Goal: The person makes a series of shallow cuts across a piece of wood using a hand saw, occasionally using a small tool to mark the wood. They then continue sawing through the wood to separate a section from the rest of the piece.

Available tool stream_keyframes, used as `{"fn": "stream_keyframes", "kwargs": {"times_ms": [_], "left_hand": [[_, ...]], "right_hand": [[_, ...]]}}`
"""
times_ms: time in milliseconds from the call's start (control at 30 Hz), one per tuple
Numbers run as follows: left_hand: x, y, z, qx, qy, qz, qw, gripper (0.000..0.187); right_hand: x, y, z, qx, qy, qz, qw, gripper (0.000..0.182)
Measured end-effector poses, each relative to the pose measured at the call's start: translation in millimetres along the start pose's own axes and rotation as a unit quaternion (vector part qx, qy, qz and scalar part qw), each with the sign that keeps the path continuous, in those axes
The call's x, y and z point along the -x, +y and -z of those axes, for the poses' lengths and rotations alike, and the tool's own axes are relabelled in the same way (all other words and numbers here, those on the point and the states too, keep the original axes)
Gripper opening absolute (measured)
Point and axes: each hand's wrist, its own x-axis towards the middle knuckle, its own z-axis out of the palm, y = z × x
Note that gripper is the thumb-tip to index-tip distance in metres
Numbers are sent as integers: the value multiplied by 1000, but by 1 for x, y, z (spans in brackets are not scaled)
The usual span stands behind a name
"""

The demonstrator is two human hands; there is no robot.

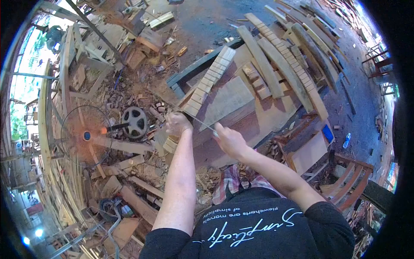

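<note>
Across one black T-shirt (pixel 276 220), upside down, runs "Simplicity". The right hand (pixel 229 141) is clenched around one thin grey metal tool (pixel 204 124); the left hand (pixel 177 124) curls tightly on one long, pale, cross-lined wooden bar (pixel 210 78) lying over the brown wooden table (pixel 254 118). One wire-caged round fan (pixel 75 129) stands leftward.

The person wears a black T-shirt (pixel 267 216) with short sleeves (pixel 166 244) that stop above the elbows. On the front there is big, curly white writing (pixel 254 228) that looks like "Simplicity", and nearer the bottom edge are two lines of small white print (pixel 226 211). The checked trousers (pixel 224 185) are pinkish red and white, and the left hand (pixel 177 124) and right hand (pixel 230 140) have no gloves.
</note>
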Motion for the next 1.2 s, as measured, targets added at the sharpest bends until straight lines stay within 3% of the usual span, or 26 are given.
{"fn": "stream_keyframes", "kwargs": {"times_ms": [100, 200, 267, 400, 633, 700, 833, 1000, 1100, 1200], "left_hand": [[-1, 0, -20, 6, 20, 1, 1000, 27], [3, 2, -5, 19, 24, -8, 1000, 25], [0, -4, -17, 14, 29, -19, 999, 25], [2, -2, 7, 1, 26, -34, 999, 23], [34, -10, 10, 14, 27, 24, 999, 29], [31, -2, 10, 9, 31, 52, 998, 31], [30, -7, 7, 0, -13, 74, 997, 32], [27, -1, 15, 8, -29, 71, 997, 31], [31, -4, 11, 3, -33, 54, 998, 30], [27, -8, 2, -1, -24, 40, 999, 30]], "right_hand": [[76, 16, 47, 9, -31, -27, 999, 26], [84, 16, 52, 38, -49, -56, 996, 26], [40, 14, 16, 19, 14, -4, 1000, 21], [-39, -9, -14, 2, -37, -25, 999, 20], [-5, 25, -4, -37, 2, 53, 998, 27], [-4, 29, 4, -52, -37, 5, 998, 29], [3, 18, 8, -37, -9, 44, 998, 26], [85, 47, 61, 7, -25, 16, 1000, 26], [82, 39, 76, -7, -25, 1, 1000, 22], [15, 31, 24, -19, -7, 23, 1000, 22]]}}
